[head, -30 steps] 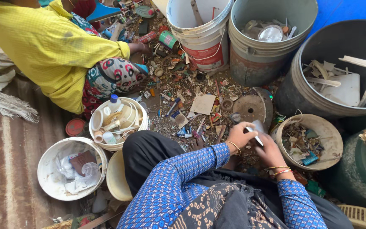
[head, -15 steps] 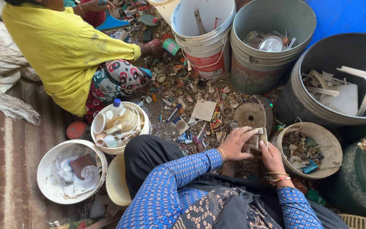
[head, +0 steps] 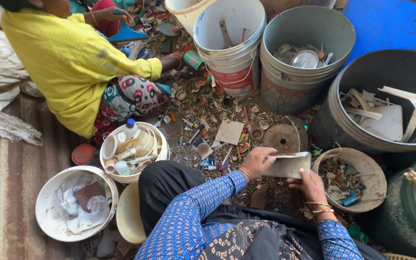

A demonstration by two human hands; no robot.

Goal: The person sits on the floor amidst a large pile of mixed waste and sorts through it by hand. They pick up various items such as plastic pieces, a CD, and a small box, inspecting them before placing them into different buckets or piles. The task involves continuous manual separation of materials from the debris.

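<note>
Both my hands hold a flat grey rectangular piece (head: 289, 165) with a red strip along its top edge. My left hand (head: 257, 162) grips its left end, and my right hand (head: 308, 184) holds it from below on the right. The piece hovers above a floor littered with small scrap (head: 217, 115), between my knees and a round brown disc (head: 285, 137). Right of my hands stands a shallow bowl (head: 371, 166) with mixed scraps in it.
Another person in a yellow top (head: 68, 62) sits at the upper left, sorting. Around me stand a white bucket (head: 229, 48), a grey bucket (head: 304, 53), a large dark tub (head: 386, 106), a green drum (head: 410, 207) and white bowls of bottles (head: 131, 149) and wrappers (head: 73, 202).
My hands have drawn the grey piece nearer and now hold it flat by both ends. The other person has reached further up and to the left.
</note>
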